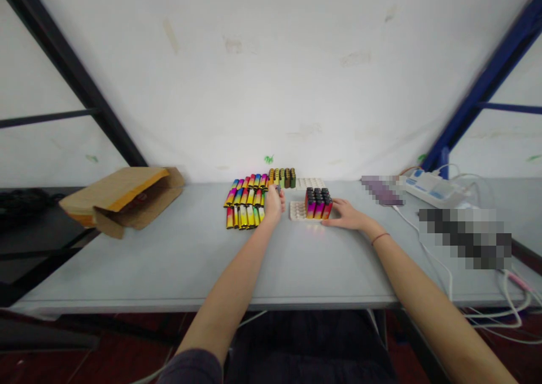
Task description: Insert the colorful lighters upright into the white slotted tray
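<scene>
My left hand [274, 204] is closed around a small tube whose dark tip [278, 188] shows above the fingers; the rest is hidden. It is beside rows of shiny, multicoloured metallic tubes [244, 196] lying flat on the table. To its right is a white tray [298, 211] with round holes. Several red, purple and yellow tubes with black tops [318, 204] stand upright in the tray's right part. My right hand [349, 214] grips the tray's right end, thumb at the front corner and fingers at the side.
Against the wall are a group of gold and green dark-topped tubes [282, 177] and a second white tray [310, 183]. An opened cardboard box [122, 195] lies on the left. On the right are a phone [383, 191], a power strip [434, 187], a blurred-out dark object [466, 237] and loose cables.
</scene>
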Demonstrator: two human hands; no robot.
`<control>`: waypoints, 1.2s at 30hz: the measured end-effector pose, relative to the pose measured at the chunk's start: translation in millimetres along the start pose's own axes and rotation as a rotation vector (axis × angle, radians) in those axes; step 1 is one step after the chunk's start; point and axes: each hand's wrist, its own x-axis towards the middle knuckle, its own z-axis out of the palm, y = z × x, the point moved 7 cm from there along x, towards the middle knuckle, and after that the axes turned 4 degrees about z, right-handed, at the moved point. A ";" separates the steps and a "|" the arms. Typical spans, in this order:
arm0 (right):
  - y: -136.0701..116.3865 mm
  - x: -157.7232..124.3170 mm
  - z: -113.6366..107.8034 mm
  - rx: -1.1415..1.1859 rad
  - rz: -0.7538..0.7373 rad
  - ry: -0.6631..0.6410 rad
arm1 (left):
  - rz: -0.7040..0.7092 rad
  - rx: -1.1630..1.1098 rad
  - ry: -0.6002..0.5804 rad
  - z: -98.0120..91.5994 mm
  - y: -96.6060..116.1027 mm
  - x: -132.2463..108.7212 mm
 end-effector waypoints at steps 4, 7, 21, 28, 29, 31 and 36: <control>-0.2 -0.3 0.8 -0.010 0.007 -0.021 | 0.036 0.053 0.032 -4.1 3.0 -0.5; 0.2 -0.4 0.4 -0.004 0.001 -0.019 | 0.024 0.056 0.028 -4.0 3.7 -1.0; -0.7 -0.9 -0.3 0.001 0.012 -0.023 | 0.161 0.206 0.046 -11.0 6.9 7.2; -1.0 0.4 1.0 -0.008 -0.003 -0.026 | 0.625 0.591 -0.098 1.5 21.0 10.9; -1.2 0.4 0.8 -0.004 -0.005 -0.023 | 0.697 0.626 -0.125 4.1 22.6 10.1; -1.2 0.1 0.4 0.003 0.000 -0.017 | 0.775 0.663 -0.188 7.9 22.0 10.1; -2.0 -0.8 -0.4 0.005 -0.023 -0.007 | 0.746 0.693 -0.282 9.3 11.0 15.7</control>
